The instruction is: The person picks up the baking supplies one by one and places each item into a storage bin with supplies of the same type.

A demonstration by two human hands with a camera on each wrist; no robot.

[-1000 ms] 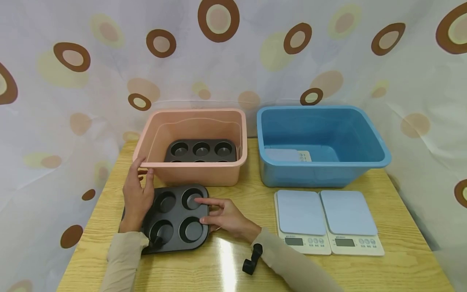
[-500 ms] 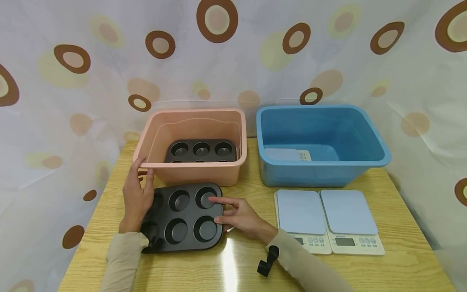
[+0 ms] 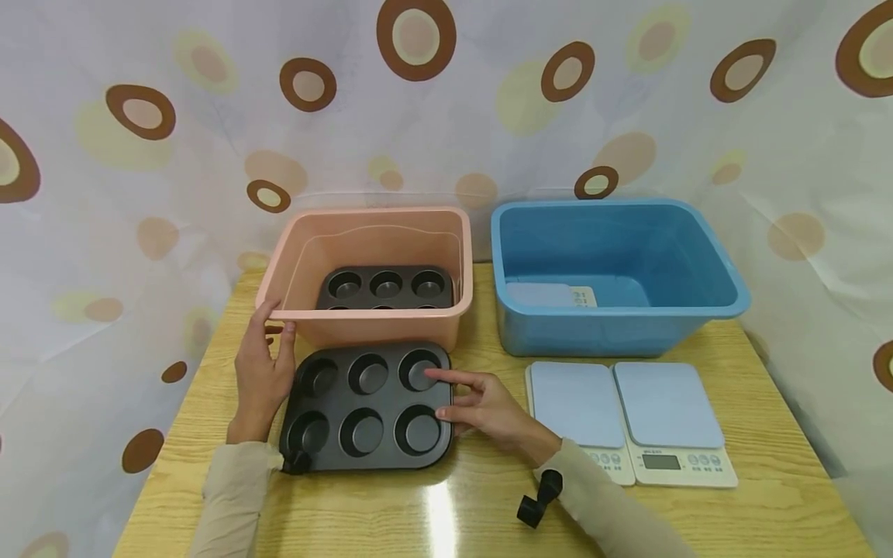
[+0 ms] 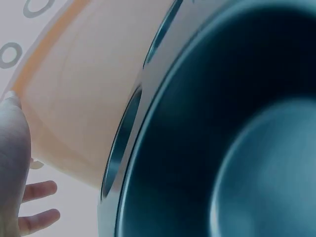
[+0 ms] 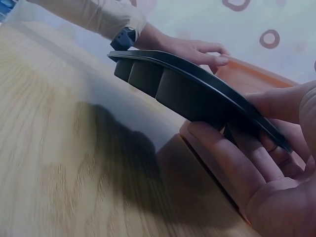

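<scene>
My right hand (image 3: pixel 491 411) grips a dark six-cup muffin tin (image 3: pixel 391 399) by its right edge, thumb on top and fingers curled underneath. In the right wrist view the tin (image 5: pixel 187 91) hangs tilted above the wooden table, its shadow below. My left hand (image 3: pixel 265 372) holds the front left corner of the pink basin's rim (image 3: pixel 363 315); in the left wrist view its thumb lies at the rim and two fingers show below. A second muffin tin (image 3: pixel 386 285) lies inside the pink basin. One cup of the held tin (image 4: pixel 247 123) fills most of the left wrist view.
A blue basin (image 3: pixel 579 332) stands to the right of the pink one, with a kitchen scale (image 3: pixel 540 294) inside. Two more kitchen scales (image 3: pixel 575 403) (image 3: pixel 668 407) lie side by side in front of it, near my right forearm. A patterned cloth (image 3: pixel 432 132) hangs behind the table.
The muffin tin has moved to the right and slightly toward the basin, together with my right hand, out from under my left forearm. My left hand has stayed at the pink basin's rim.
</scene>
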